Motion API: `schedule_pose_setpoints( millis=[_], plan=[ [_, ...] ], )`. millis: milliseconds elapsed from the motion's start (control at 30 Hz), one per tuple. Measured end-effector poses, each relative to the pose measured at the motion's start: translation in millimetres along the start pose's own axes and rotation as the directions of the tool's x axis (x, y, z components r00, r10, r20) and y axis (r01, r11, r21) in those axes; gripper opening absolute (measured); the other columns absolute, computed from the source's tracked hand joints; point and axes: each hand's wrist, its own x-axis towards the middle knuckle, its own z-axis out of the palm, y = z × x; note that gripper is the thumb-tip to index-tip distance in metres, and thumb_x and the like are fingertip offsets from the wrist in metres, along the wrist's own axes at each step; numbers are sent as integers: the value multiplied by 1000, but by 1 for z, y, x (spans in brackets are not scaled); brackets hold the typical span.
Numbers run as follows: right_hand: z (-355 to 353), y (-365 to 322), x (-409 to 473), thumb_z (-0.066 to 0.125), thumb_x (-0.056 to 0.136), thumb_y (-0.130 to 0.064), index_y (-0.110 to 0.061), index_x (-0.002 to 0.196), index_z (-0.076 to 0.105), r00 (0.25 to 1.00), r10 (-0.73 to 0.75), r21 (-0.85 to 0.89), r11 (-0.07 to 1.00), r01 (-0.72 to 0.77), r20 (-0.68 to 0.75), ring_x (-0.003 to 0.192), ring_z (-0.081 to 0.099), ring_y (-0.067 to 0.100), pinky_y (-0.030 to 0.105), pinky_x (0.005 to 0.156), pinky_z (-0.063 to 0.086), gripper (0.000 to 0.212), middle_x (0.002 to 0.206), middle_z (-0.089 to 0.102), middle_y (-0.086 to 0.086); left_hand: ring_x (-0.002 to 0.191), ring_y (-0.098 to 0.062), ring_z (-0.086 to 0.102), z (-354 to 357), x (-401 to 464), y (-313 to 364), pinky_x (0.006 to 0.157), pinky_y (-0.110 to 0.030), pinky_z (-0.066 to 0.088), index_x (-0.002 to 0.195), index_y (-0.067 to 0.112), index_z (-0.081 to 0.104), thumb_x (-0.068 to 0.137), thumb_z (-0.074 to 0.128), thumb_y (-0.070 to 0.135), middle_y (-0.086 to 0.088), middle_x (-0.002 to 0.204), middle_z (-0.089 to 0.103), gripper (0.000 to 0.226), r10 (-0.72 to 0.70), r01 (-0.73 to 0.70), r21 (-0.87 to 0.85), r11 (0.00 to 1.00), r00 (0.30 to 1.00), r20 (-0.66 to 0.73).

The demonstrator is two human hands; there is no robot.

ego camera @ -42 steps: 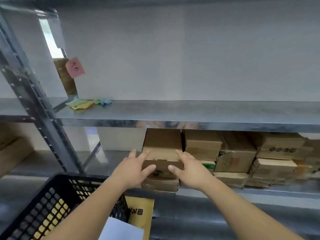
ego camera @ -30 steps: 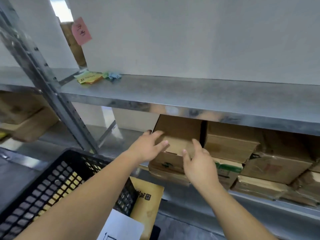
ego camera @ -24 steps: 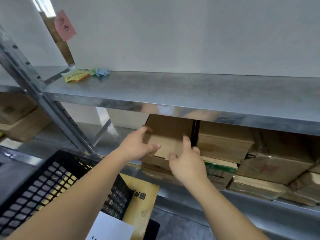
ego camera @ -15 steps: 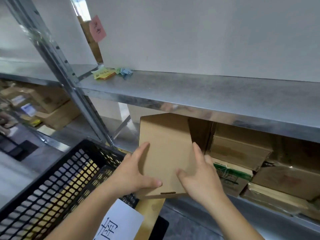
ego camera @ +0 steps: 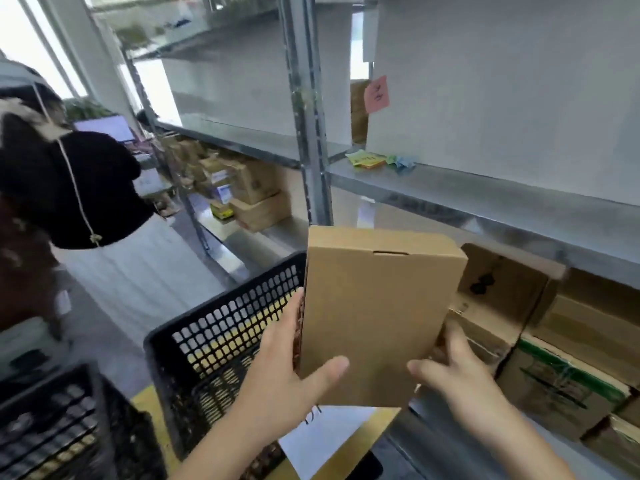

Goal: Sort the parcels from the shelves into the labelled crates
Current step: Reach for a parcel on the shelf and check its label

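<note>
The flat brown box (ego camera: 377,313) is held upright between both hands, clear of the shelf (ego camera: 485,199) and just right of the black crate (ego camera: 221,327). The left hand (ego camera: 287,372) grips its lower left edge, thumb across the front face; the right hand (ego camera: 453,368) holds the lower right corner, fingers curled behind. The face toward the camera shows no label, so the step in hand is probably to turn the box until the address side shows. Keep both thumbs pressing while turning, and read the label before picking a crate. More boxes (ego camera: 568,368) sit beyond the right hand.
</note>
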Motion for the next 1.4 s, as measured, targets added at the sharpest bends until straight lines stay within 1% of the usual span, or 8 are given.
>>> schedule_pose_setpoints(
  millis=[133,267,433,667,833,967,1133,1400],
  plan=[
    [37,-25,-20,47,98,-45,-28,116,70,999,9,388,922,-22,36,98,64,30,45,80,41,34,117,72,14,110,-18,63,-61,-45,-51,102,-42,50,115,26,65,54,72,89,-9,131,65,88,-115,24,-486,874,980,-159],
    [83,-38,-36,14,100,-73,-8,118,71,876,-79,647,706,-288,476,110,63,28,47,93,35,88,131,60,30,116,-13,65,-112,-111,-44,98,-27,51,117,44,62,81,43,86,8,119,72,58,-229,100,-536,838,957,-180],
    [176,-70,-75,61,67,-86,-21,118,69,889,-164,247,967,60,427,101,68,21,33,88,49,83,115,72,7,57,-12,51,-185,-196,-79,56,-28,38,84,11,48,29,64,99,4,65,52,105,-99,-41,-391,920,938,-332],
    [306,-103,-129,95,66,-34,-63,134,47,673,-374,-165,787,594,638,116,34,-36,2,90,34,87,129,24,-66,115,-2,61,-242,-286,-86,99,-34,51,136,65,23,64,91,54,29,129,59,100,-289,229,-196,953,879,-379],
    [384,-110,-118,93,47,-63,-65,151,16,435,-327,-119,668,734,839,147,-4,-16,18,118,20,129,156,-19,-43,116,11,47,-288,-325,-120,88,-21,46,132,68,32,60,94,47,42,129,42,98,-333,352,-54,934,811,-480],
    [450,-112,-98,94,42,-65,-68,149,7,398,-276,-161,608,777,875,155,11,15,52,120,32,138,162,-14,-34,121,3,49,-321,-331,-146,96,-26,47,140,60,31,59,94,46,41,133,39,103,-391,452,-11,892,759,-520],
    [529,-110,-80,98,53,-45,-79,134,-19,355,-192,-158,639,753,915,156,-7,17,48,125,15,146,168,-17,-15,126,-7,42,-354,-321,-193,105,-35,44,152,45,25,60,94,47,21,149,35,115,-475,603,34,797,661,-581],
    [639,-67,-41,94,57,-53,-39,160,19,276,-21,-210,592,778,961,152,19,21,38,124,23,128,166,-14,-14,131,-11,45,-387,-317,-289,111,-42,43,153,39,29,53,95,52,14,153,39,121,-671,790,1,613,521,-528]
  ],
)
